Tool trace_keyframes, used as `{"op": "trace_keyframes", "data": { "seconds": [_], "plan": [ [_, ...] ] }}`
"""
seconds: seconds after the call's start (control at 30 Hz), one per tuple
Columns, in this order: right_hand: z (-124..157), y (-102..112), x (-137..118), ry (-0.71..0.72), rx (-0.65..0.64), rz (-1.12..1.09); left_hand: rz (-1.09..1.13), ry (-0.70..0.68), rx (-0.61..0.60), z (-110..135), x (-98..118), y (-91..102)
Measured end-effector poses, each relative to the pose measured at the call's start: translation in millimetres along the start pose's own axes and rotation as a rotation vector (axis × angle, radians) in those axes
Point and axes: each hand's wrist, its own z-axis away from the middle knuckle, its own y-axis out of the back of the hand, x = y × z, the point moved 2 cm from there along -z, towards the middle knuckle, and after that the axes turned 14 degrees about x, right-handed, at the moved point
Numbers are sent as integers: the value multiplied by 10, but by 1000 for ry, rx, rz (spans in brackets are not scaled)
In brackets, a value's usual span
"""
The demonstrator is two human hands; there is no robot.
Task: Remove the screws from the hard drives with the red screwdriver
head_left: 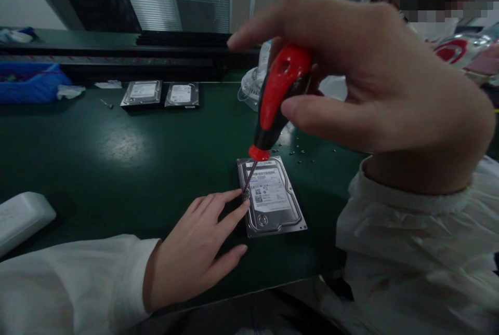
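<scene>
My right hand (351,65) is closed round the red and black handle of a screwdriver (268,111), its index finger stretched out past the handle. The screwdriver tilts, and its shaft runs down to the left edge of a hard drive (273,184) lying flat on the green table. My left hand (202,236) rests beside the drive with fingers stretched out. Two of its fingertips touch the drive's left edge, close to the screwdriver tip, and the thumb is apart from the drive. The exact contact of the tip is too small to make out.
Several small screws (300,151) lie scattered beyond the drive. Two more hard drives, a left one (142,93) and a right one (182,95), lie farther back. A blue bin (31,83) stands at the back left, a white object (25,218) at the left edge. Another person is at the upper right.
</scene>
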Motion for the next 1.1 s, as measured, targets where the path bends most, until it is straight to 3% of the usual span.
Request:
{"op": "trace_keyframes", "data": {
  "seconds": [0.2, 0.37, 0.57, 0.77, 0.97, 1.1],
  "plan": [
    [7, -15, 23, -78, 81, 76, -4, -9, 6, 8, 6, 4],
    [22, 5, 35, 66, 64, -3, -13, -8, -1, 16, 8, 7],
    [9, -29, 45, -79, 54, 47, -29, -4, -3, 22, 7, 5],
    [-17, -36, 7, 12, 4, -250, -36, -12, 11, 2, 8, 3],
    [-26, -98, 7, -101, 128, 9, -45, -13, 14, 5, 15, 5],
    [-7, -71, 18, 16, 94, -132, -43, -17, 14, 24, 3, -2]
  ]
}}
